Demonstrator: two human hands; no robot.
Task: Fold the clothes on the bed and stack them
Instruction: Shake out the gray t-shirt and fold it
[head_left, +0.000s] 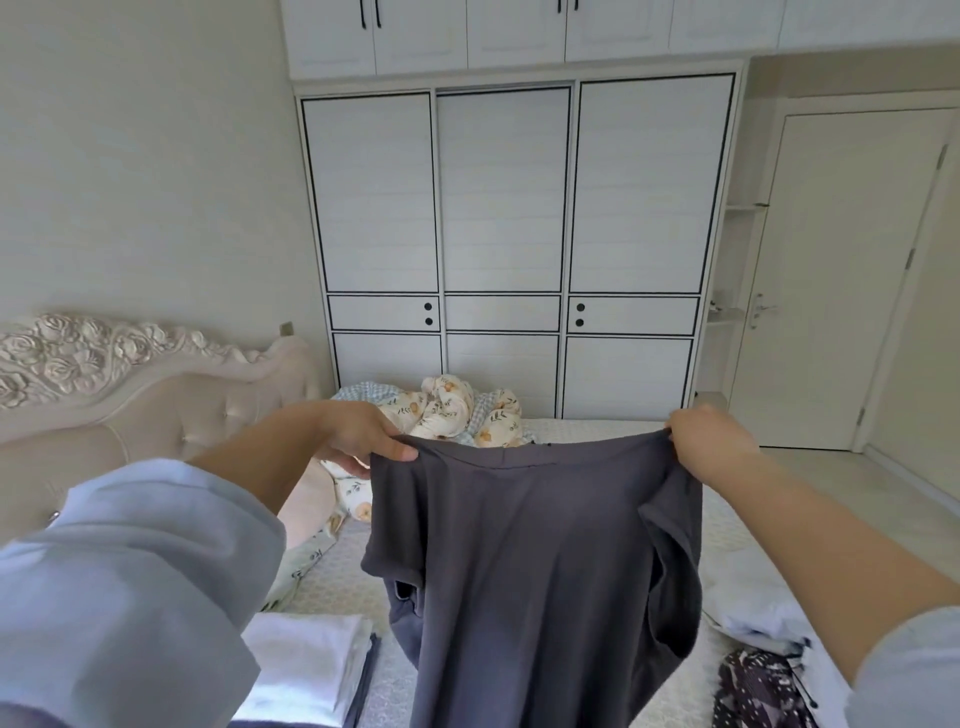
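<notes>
Charcoal-grey knit, a T-shirt (530, 561), held up in the air over the bed (613, 436), spread between both hands at the shoulder line. Left hand (358, 434) pinches one shoulder corner, thumb on the near face and fingers (343, 465) curled behind; right hand (709, 434) grips the opposite corner, fingers clenched into the cloth, individual tips not visible. Reads as the shake-out step: hanging by the shoulders lets the body drop straight and shows the sleeves, one of which curls inward on the right side, before laying it flat to fold. Hem hangs low, out of view at the bottom edge. Folded white stack (306, 665) sits on the bed at lower left with a darker piece beneath it, likely the destination pile. Unfolded items wait at lower right: a pale blue garment (758, 618) and a dark spotted garment (753, 691). Floral quilt (447, 410) bunched by the headboard (156, 395), well apart from the work. No brand, label or legible writing on the shirt or elsewhere; neck tag not visible.
</notes>
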